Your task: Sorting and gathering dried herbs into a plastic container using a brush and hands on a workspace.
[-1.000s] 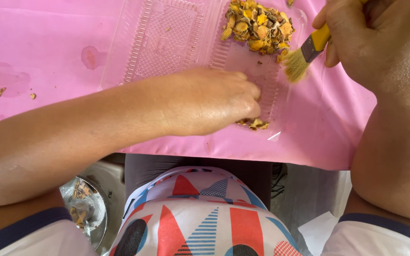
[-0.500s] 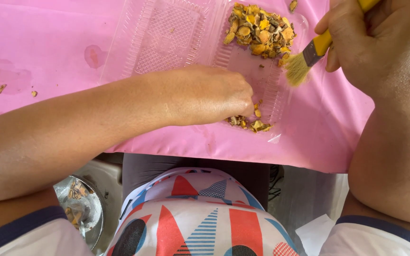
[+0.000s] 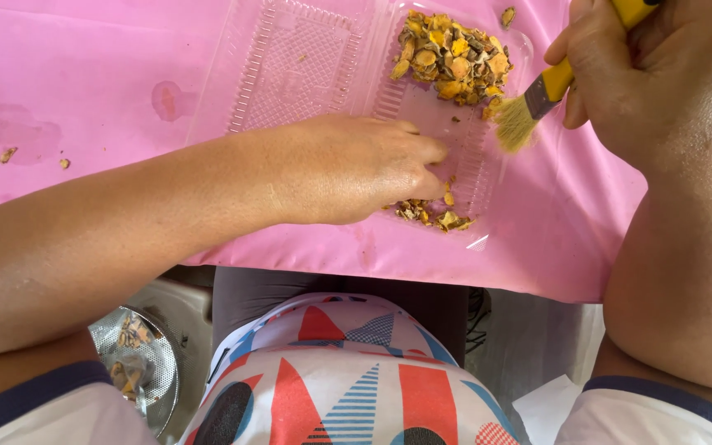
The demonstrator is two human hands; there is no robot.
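Left hand (image 3: 356, 169) in clear plastic clamshell tray (image 3: 290, 66), right hand (image 3: 644, 74) on paintbrush (image 3: 537, 95).
Left fingers curled narrow, touching small pile of yellow dried slices (image 3: 434, 214) at tray's near edge; can't tell if pinching any. Right fist closed around yellow brush handle, bristles at tray's right rim beside the big slice pile (image 3: 451, 58). Tray sits on pink sheet (image 3: 84, 82).

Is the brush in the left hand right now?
No, the right hand holds the yellow-handled brush, while the left hand rests on the clear tray.
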